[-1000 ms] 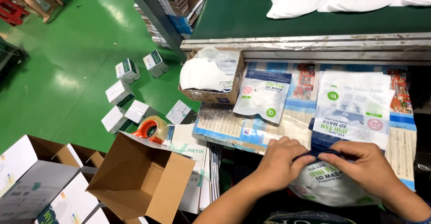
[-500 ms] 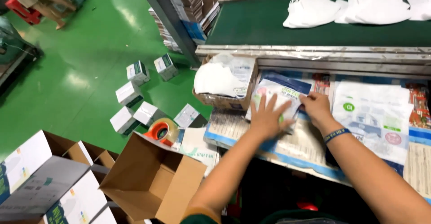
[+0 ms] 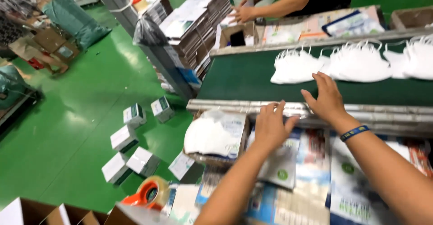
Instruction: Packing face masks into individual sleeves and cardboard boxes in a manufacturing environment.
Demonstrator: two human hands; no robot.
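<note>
**White masks on the belt, both hands stretched toward them**

White masks (image 3: 356, 62) are laid in overlapping heaps on the green conveyor belt (image 3: 239, 78), which fills the upper right of the view; the heap furthest right is cut off by the picture's edge. The belt's near edge is bounded by a metal rail (image 3: 225, 105). Beyond the belt, a co-worker's hand (image 3: 243, 13) is seen at a cardboard box, the body being cut off above the chest. Stacks of flat printed cartons (image 3: 194, 22) are piled left of the belt, partly wrapped in film.

Below the rail, printed mask pouches (image 3: 284, 171) are spread over the work surface; motion blur leaves their print unreadable. An open box of white masks (image 3: 214, 135) stands at the left of them. Small white boxes (image 3: 131, 139) are scattered on the green floor (image 3: 67, 130), and a tape dispenser (image 3: 151, 193) is partly hidden at the lower edge.

The right hand (image 3: 327, 98) is held flat, fingers spread, over the belt's near edge just short of the masks, gripping nothing; a blue wristband (image 3: 354, 132) is worn. The left hand (image 3: 270, 126) is likewise spread and empty, over the rail and the pouches.
</note>
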